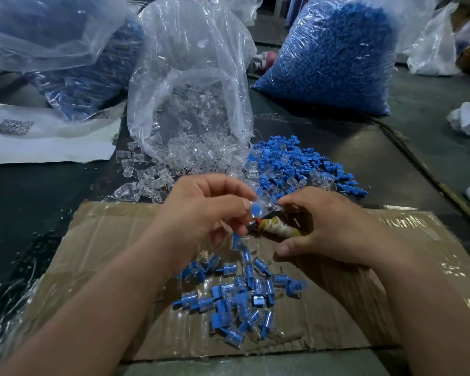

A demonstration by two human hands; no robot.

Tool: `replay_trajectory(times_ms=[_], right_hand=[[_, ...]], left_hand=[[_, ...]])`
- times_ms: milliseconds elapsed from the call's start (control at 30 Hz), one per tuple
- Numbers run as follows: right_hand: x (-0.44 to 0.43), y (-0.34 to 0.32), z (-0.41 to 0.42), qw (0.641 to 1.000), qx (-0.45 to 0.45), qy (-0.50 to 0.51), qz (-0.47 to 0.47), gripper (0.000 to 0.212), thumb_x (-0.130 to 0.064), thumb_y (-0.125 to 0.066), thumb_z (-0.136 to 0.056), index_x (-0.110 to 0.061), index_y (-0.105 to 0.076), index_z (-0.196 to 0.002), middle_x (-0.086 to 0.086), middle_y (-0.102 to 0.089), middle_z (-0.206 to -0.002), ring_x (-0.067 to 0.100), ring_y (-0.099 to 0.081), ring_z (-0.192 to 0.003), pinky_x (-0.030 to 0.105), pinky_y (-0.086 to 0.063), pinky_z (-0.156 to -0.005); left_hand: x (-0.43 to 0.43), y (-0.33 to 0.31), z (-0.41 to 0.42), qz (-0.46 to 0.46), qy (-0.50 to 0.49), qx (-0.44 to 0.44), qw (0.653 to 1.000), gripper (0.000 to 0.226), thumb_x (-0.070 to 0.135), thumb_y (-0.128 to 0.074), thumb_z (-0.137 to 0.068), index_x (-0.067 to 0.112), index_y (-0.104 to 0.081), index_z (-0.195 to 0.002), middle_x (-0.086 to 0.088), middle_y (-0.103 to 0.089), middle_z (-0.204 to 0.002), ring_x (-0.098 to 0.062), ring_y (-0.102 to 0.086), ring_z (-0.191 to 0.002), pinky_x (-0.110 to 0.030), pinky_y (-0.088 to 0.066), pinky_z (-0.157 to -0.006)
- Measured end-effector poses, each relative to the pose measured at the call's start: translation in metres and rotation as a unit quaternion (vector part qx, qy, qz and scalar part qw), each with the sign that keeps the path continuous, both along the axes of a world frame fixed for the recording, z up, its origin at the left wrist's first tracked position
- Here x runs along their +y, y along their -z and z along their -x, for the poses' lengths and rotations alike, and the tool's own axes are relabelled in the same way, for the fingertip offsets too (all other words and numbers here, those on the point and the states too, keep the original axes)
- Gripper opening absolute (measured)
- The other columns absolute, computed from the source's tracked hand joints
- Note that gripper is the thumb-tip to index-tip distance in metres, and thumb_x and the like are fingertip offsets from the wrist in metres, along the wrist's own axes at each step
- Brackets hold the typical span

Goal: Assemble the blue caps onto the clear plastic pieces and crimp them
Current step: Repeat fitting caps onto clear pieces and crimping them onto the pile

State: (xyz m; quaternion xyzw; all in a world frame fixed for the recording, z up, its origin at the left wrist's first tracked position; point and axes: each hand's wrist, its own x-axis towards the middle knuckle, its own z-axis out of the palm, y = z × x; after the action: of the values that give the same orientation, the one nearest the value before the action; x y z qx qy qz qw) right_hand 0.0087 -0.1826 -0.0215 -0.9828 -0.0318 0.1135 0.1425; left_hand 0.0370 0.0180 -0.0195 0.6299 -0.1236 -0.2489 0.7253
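Starting nearest me, a heap of finished clear pieces with blue caps seated in them (239, 297) lies on the flat brown cardboard sheet (106, 240), a few dozen by the look, so the job is under way but far from over. Just beyond it my left hand (201, 210) pinches one small clear plastic piece with a blue cap in it (256, 210) between thumb and fingertips, held off the cardboard. My right hand (331, 226) curls round a short tool with a cloth-wrapped handle (276, 226), its dark tip meeting the piece. I judge this one is capped and at the crimping step; whether the crimp is made I cannot tell. Past my knuckles a spread of loose blue plastic caps (291, 164) and loose clear plastic pieces (152, 177) spilling from an open transparent bag (190, 77) all wait their turn. Farthest back stands a stuffed clear sack of blue caps (331, 55), which tells me most of the work remains
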Motion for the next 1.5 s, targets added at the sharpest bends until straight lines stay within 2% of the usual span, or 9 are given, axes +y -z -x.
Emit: replay_trajectory(times_ms=[200,367,500,700,900,1033,1100,1300,1500], right_hand=[[0.000,-0.002,0.001,0.998,-0.044,0.001,-0.034,0.089,-0.083,-0.034,-0.043,-0.035,-0.054,-0.115,-0.019,-0.049,-0.101,0.002,-0.046,-0.092,0.024,-0.039,-0.079],[-0.002,0.001,0.001,0.998,-0.063,0.007,-0.028,0.073,-0.078,-0.039,-0.054,-0.034,-0.058,-0.108,-0.014,-0.056,-0.101,0.005,-0.051,-0.089,0.029,-0.045,-0.080],[-0.001,-0.001,0.001,0.998,-0.057,0.012,-0.031,0.081,-0.085,-0.027,-0.044,-0.037,-0.057,-0.103,-0.020,-0.051,-0.093,0.000,-0.048,-0.085,0.027,-0.043,-0.074],[-0.002,0.000,-0.001,0.997,-0.071,0.016,-0.030,0.073,-0.080,-0.034,-0.056,-0.033,-0.058,-0.107,-0.025,-0.046,-0.087,0.000,-0.046,-0.086,0.021,-0.037,-0.071],[-0.007,0.000,0.000,0.988,-0.132,0.064,-0.047,0.038,-0.056,-0.055,-0.076,-0.029,-0.064,-0.101,-0.016,-0.056,-0.095,0.004,-0.051,-0.090,0.025,-0.038,-0.076],[-0.012,0.001,-0.001,0.965,-0.211,0.135,-0.079,0.010,-0.041,-0.060,-0.083,-0.031,-0.063,-0.082,-0.022,-0.055,-0.074,-0.003,-0.052,-0.072,0.019,-0.037,-0.062],[-0.016,0.001,-0.002,0.952,-0.241,0.171,-0.085,0.009,-0.036,-0.061,-0.084,-0.031,-0.062,-0.077,-0.023,-0.054,-0.068,-0.004,-0.051,-0.068,0.021,-0.038,-0.061],[-0.019,0.003,-0.003,0.930,-0.280,0.214,-0.104,0.019,-0.031,-0.062,-0.086,-0.033,-0.056,-0.068,-0.021,-0.052,-0.061,-0.001,-0.051,-0.061,0.021,-0.036,-0.056],[-0.017,0.004,-0.003,0.936,-0.269,0.208,-0.092,0.018,-0.030,-0.062,-0.086,-0.032,-0.057,-0.069,-0.022,-0.051,-0.061,-0.004,-0.048,-0.060,0.012,-0.033,-0.055]], left_hand=[[-0.004,0.002,0.008,-0.062,0.155,-0.101,0.981,0.013,0.020,-0.069,-0.066,0.017,-0.075,-0.077,0.002,-0.066,-0.059,0.000,-0.055,-0.050,-0.011,-0.042,-0.048],[-0.004,0.004,0.007,-0.052,0.146,-0.127,0.980,0.011,0.023,-0.070,-0.077,0.020,-0.073,-0.087,-0.003,-0.066,-0.060,-0.008,-0.059,-0.053,-0.017,-0.046,-0.048],[-0.005,0.009,0.001,-0.111,-0.049,-0.165,0.979,0.007,0.024,-0.065,-0.072,0.025,-0.072,-0.075,0.004,-0.063,-0.057,-0.005,-0.053,-0.046,-0.013,-0.045,-0.043],[0.007,0.023,-0.027,-0.313,-0.278,-0.278,0.865,0.028,0.007,-0.065,-0.082,0.027,-0.063,-0.102,0.010,-0.058,-0.085,-0.002,-0.053,-0.075,-0.020,-0.043,-0.073],[0.006,0.039,-0.033,-0.468,-0.167,-0.316,0.808,0.039,0.020,-0.058,-0.087,0.022,-0.054,-0.126,0.001,-0.047,-0.105,-0.010,-0.041,-0.098,-0.032,-0.035,-0.095],[0.008,0.041,-0.034,-0.491,-0.140,-0.351,0.785,0.010,0.024,-0.056,-0.089,0.026,-0.066,-0.092,0.003,-0.054,-0.097,-0.009,-0.043,-0.087,-0.027,-0.033,-0.080],[0.008,0.040,-0.034,-0.487,-0.145,-0.350,0.787,0.007,0.024,-0.058,-0.087,0.027,-0.064,-0.086,0.001,-0.058,-0.098,-0.010,-0.046,-0.086,-0.026,-0.034,-0.079],[0.003,0.039,-0.029,-0.506,-0.064,-0.346,0.788,0.045,0.039,-0.053,-0.088,0.028,-0.045,-0.131,0.005,-0.047,-0.121,-0.010,-0.041,-0.113,-0.032,-0.030,-0.101],[0.001,0.036,-0.027,-0.480,-0.092,-0.360,0.794,0.030,0.036,-0.055,-0.089,0.025,-0.056,-0.117,0.007,-0.053,-0.114,-0.010,-0.046,-0.109,-0.027,-0.031,-0.095]])
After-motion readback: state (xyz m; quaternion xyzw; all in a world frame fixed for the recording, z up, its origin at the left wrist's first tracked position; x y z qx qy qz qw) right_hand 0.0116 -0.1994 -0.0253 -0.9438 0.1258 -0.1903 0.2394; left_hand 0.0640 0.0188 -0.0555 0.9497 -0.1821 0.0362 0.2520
